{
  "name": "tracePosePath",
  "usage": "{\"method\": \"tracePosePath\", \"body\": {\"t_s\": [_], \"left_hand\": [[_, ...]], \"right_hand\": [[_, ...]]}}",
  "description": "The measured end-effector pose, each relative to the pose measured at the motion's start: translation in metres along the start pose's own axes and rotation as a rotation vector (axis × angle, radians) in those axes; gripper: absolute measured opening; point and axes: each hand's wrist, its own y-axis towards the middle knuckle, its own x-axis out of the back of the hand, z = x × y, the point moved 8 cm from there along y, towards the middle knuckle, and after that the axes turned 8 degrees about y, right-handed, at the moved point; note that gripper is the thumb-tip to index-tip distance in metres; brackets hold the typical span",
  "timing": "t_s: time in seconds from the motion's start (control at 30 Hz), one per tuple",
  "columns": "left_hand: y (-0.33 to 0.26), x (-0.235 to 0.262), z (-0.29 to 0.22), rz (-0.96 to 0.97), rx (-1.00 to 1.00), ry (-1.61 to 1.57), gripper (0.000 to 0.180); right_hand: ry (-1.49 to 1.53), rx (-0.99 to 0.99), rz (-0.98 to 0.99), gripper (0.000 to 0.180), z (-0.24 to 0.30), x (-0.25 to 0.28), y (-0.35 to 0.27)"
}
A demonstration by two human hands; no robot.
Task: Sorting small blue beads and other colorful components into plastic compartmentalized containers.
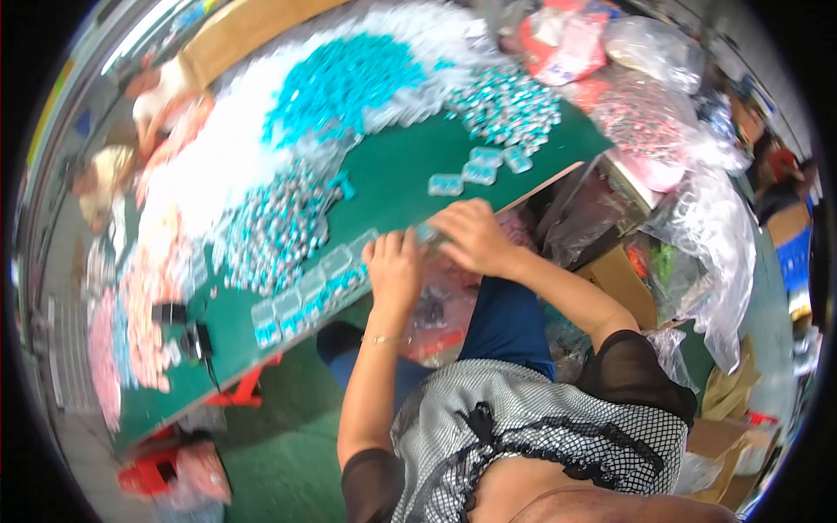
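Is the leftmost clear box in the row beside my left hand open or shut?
Open: the leftmost box has its clear lid laid back, with the blue pieces inside uncovered.

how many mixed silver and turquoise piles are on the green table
2: a nearer pile left of the left hand, and a farther pile on the right of the green table, beyond small clear boxes. I see no others.

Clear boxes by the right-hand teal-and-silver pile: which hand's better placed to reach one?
Right, probably. The right hand is nearest those clear boxes; the left hand is farther away, by the row of open boxes.
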Motion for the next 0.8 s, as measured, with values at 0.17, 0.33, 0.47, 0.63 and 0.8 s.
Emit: {"method": "tracePosePath", "body": {"t_s": [0.17,0.33,0.47,0.63,0.8], "left_hand": [[0.013,0.0,-0.024,0.079,-0.019,-0.059,0.036],[0.009,0.007,-0.022,0.059,-0.062,-0.124,0.032],[0.019,0.01,-0.018,0.022,-0.052,-0.175,0.025],[0.018,0.028,-0.01,0.01,0.098,-0.086,0.061],[-0.012,0.045,0.035,0.167,0.23,-0.046,0.061]], "right_hand": [[0.131,0.12,0.085,0.041,-0.009,0.008,0.005],[0.272,0.129,0.046,0.033,-0.009,0.004,0.001],[0.098,0.226,-0.017,0.028,-0.008,0.013,0.007],[-0.17,0.136,-0.065,0.029,-0.021,0.021,0.015],[-0.239,0.101,-0.003,0.035,-0.019,0.02,0.028]]}}
